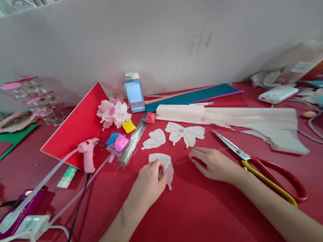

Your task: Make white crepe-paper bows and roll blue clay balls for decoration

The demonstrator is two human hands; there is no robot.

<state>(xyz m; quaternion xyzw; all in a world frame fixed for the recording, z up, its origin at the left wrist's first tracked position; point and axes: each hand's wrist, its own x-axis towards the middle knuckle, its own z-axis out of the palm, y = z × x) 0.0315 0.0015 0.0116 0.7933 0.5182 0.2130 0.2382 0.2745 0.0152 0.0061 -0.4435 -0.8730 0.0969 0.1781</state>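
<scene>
On the red tabletop [178, 224], near centre, left hand [152, 177] pinches a white petal [168, 168] — probably light, limp, easily torn, best held by its narrow end — while right hand [212, 162] curls at a thin wire [182, 161], grip unclear.

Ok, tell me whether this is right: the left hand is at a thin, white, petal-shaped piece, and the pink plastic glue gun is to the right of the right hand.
Wrong side: the head view shows the pink plastic glue gun to the left of the left hand, which is at the thin, white, petal-shaped piece.
</scene>
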